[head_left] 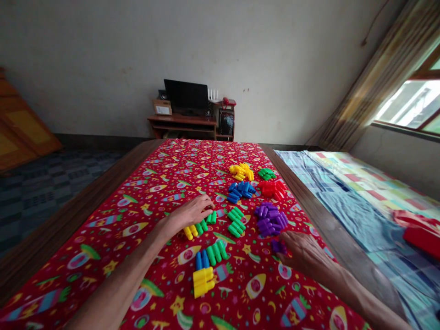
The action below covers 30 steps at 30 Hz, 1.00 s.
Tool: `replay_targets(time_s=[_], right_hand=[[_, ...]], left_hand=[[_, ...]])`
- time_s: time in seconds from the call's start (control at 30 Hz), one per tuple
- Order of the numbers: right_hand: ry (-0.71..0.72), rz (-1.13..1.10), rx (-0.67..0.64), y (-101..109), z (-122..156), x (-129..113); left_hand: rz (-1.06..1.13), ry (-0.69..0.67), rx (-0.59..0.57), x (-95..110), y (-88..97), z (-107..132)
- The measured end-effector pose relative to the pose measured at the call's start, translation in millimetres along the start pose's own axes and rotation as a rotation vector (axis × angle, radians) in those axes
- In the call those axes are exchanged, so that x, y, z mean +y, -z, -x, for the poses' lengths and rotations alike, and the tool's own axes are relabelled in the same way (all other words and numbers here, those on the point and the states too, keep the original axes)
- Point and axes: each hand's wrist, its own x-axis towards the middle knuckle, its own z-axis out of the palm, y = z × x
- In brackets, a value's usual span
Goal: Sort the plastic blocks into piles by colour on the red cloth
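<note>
My left hand [197, 210] is over a row of plastic toy blocks, its curled fingers at a green block [212, 217] at the right end. The row continues left with more green pieces [201, 227] and yellow ones [190, 232], partly under the hand. My right hand [299, 250] pinches a purple block [278, 246] just in front of the purple pile [270, 219]. Between the hands lies a group of green blocks [236, 222]. Closer to me, a second joined piece has green [217, 252], blue [202, 260] and yellow [203, 282] parts.
Farther back are piles of blue [241, 191], red [272, 189], yellow [241, 172] and green [266, 173] blocks. A red patterned cloth [165, 275] covers the table. To the right is a bed [357, 206]; a desk with a monitor [186, 97] stands by the wall.
</note>
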Motion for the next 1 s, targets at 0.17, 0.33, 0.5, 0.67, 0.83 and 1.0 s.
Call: replay_targets(time_s=[0.17,0.33,0.5,0.67,0.83,1.0], right_hand=[[0.014,0.014,0.064,7.6,-7.4,3.9],[-0.059,0.115,0.149,19.8,-31.2,25.7],[-0.086,0.042,0.101,17.3,-46.5,37.8],[-0.114,-0.062,0.084,13.9,-43.1,32.0],[-0.085,-0.048,0.169,18.4,-40.8,30.2],[0.031,-0.131,0.207,31.3,-53.9,0.7]], left_hand=[[0.007,0.002,0.003,1.4,1.3,0.3],[0.029,-0.015,0.015,-1.2,0.8,0.6],[0.016,-0.041,0.016,-2.4,-0.3,1.3],[0.015,-0.123,0.11,13.6,12.5,-2.8],[0.052,-0.173,0.182,26.7,39.1,8.2],[0.115,-0.086,0.115,57.6,37.1,69.0]])
